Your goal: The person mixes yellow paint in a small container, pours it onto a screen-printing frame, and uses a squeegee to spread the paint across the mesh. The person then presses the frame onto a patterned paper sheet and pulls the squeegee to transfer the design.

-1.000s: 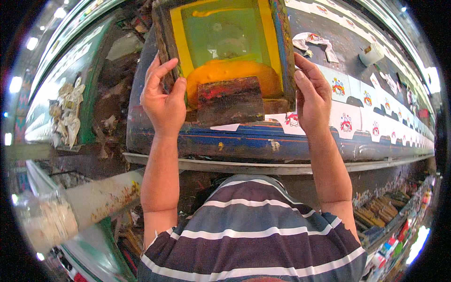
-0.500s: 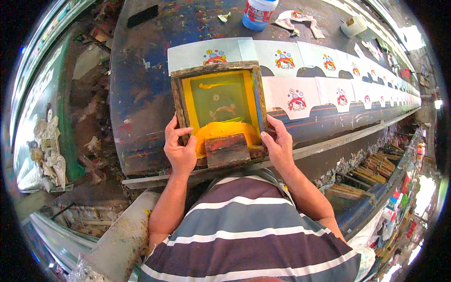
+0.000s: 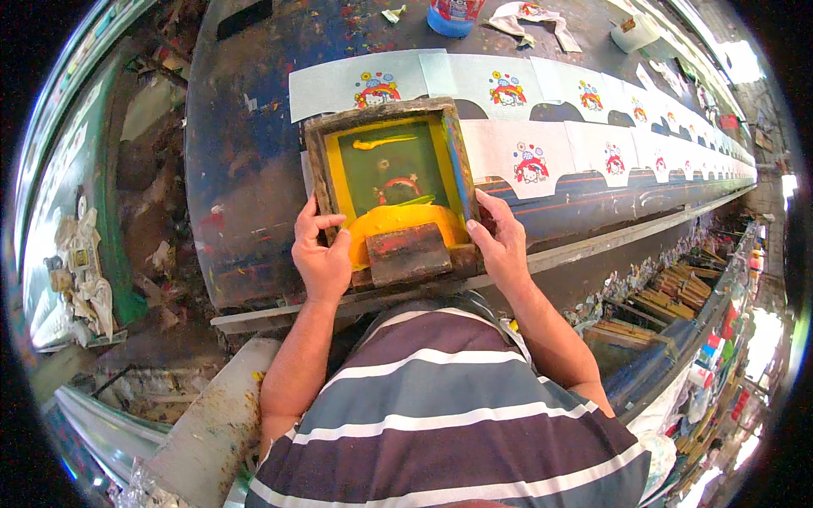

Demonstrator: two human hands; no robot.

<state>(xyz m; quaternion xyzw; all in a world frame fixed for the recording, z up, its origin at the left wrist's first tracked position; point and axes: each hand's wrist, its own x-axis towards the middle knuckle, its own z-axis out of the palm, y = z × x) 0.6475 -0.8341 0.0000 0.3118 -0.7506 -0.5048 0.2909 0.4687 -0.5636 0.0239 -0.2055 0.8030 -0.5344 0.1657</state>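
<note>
Right now the screen [image 3: 391, 176] is at the near edge of the table [image 3: 246, 161], a rainbow print showing through its mesh; whether it touches down, can't tell. Left hand [image 3: 323, 254] grips its left side, right hand [image 3: 503, 242] grips the right, thumbs toward the inside! Between them, a dark block [image 3: 408, 254] leans in the near end, yellow ink [image 3: 366, 225] banked up behind it. Rightward runs a row of printed cloths [image 3: 531, 157], another just beyond. Farther back: blue tub [image 3: 456, 19], crumpled rag [image 3: 542, 24], white cup [image 3: 635, 34] tipped over.
</note>
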